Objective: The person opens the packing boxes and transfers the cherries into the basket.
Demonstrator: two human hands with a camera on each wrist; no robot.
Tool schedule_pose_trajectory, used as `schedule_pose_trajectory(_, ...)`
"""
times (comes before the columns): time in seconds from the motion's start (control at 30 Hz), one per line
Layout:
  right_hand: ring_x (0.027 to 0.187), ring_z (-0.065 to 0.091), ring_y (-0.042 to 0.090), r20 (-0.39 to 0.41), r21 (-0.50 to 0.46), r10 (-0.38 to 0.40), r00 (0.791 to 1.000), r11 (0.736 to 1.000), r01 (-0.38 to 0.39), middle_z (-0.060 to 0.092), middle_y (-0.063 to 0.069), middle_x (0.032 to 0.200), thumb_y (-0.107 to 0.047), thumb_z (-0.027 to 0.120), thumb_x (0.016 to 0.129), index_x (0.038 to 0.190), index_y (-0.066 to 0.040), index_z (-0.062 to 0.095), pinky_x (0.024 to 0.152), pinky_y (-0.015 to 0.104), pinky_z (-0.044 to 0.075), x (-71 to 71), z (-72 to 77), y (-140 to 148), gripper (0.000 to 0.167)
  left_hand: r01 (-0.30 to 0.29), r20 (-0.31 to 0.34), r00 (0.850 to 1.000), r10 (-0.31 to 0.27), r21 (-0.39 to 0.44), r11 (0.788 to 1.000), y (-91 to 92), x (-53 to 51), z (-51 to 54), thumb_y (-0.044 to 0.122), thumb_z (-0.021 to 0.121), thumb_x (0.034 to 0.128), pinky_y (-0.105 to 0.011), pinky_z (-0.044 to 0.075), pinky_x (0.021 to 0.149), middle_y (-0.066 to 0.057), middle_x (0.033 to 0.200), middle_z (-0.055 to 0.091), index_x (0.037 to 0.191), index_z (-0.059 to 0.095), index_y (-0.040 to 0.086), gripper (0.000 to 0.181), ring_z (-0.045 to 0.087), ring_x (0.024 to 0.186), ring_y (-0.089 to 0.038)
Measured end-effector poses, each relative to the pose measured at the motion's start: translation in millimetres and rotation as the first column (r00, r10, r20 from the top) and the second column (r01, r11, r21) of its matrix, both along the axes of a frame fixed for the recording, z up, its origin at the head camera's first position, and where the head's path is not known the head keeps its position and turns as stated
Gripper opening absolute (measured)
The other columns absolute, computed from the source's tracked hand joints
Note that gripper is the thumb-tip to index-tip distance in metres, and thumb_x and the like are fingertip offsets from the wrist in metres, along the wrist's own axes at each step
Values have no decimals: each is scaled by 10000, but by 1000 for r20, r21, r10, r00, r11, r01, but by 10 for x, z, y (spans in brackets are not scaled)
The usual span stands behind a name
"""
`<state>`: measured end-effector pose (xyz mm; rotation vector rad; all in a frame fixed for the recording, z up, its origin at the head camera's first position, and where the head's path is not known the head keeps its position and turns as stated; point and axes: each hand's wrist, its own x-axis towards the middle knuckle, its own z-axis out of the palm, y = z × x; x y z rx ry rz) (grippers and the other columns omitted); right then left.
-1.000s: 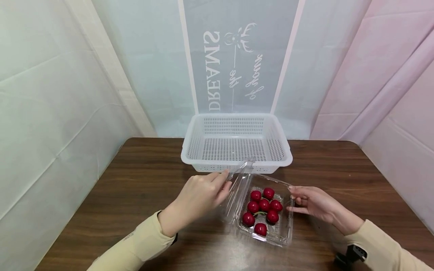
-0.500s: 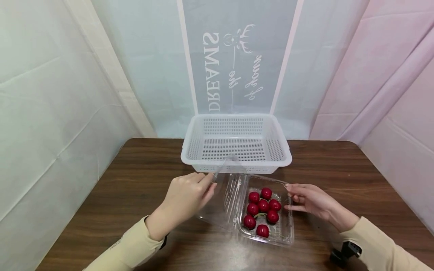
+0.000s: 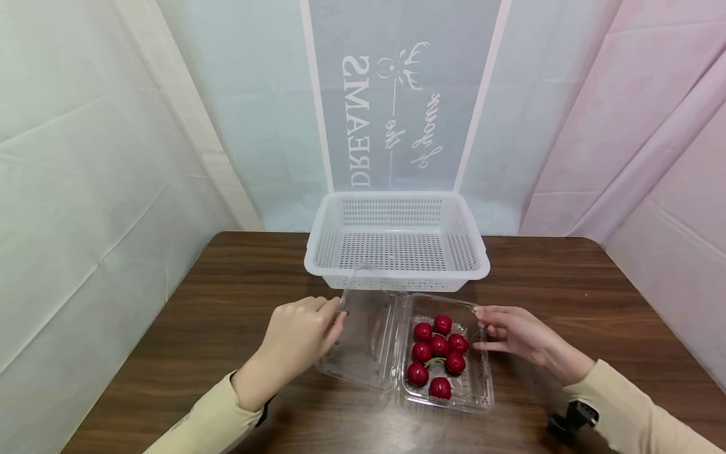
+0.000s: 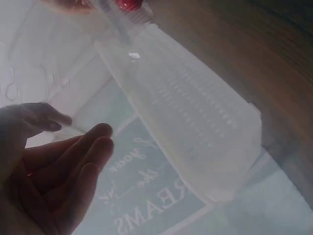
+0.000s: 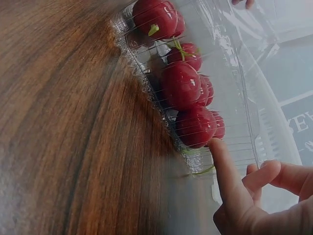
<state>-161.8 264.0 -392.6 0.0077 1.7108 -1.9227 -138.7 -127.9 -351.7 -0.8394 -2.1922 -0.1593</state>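
A clear plastic box (image 3: pixel 476 378) with several red cherries (image 3: pixel 439 345) stands on the table, its clear lid (image 3: pixel 363 340) folded out to the left. My left hand (image 3: pixel 297 343) pinches the lid's outer edge between thumb and fingers; in the left wrist view the left hand (image 4: pixel 58 171) has its other fingers bent. At the box's upper right corner, my right hand (image 3: pixel 527 340) grips the rim; in the right wrist view one finger of the right hand (image 5: pixel 264 200) touches the clear side wall near the cherries (image 5: pixel 181 85).
Behind the box, a white perforated basket (image 3: pixel 397 273) stands near the far edge of the brown wooden table (image 3: pixel 244 271). Pale cloth with lettering (image 3: pixel 397 126) hangs beyond it, and white cloth walls flank both sides.
My left hand has moved left and swung the lid outward, lower and flatter beside the box. My right hand has shifted slightly left with its grip on the rim.
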Motion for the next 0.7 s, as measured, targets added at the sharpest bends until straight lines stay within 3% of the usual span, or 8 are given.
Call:
schedule_pose_trajectory(0.17, 725, 516, 28, -11, 35, -15, 1000, 999, 15, 544, -22, 903, -176, 496, 982, 1193, 1, 525, 904, 458, 501, -14, 4, -54, 277, -50, 29, 998, 50, -11, 999, -82, 24, -42, 227, 665, 778, -234, 318, 371, 68, 529, 481, 722, 654, 123, 119, 480, 449, -128)
schedule_pose_trajectory(0.4, 741, 515, 33, -36, 41, 5, 999, 999, -4, 546, -29, 936, -155, 493, 980, 1206, -8, 547, 898, 472, 502, -44, 6, -123, 274, -96, 62, 993, 97, -21, 995, -178, 56, -84, 236, 677, 760, -214, 242, 364, 82, 495, 372, 580, 477, 167, 277, 395, 422, -107)
schedule_pose_trajectory(0.7, 727, 507, 37, -44, 88, 12, 999, 996, -8, 549, -36, 939, -141, 470, 985, 1349, 138, 350, 869, 459, 520, -91, 6, -226, 474, -145, 108, 983, 151, -59, 988, -301, 60, -172, 260, 658, 763, -216, 201, 355, 88, 481, 303, 532, 381, 185, 369, 317, 389, -94)
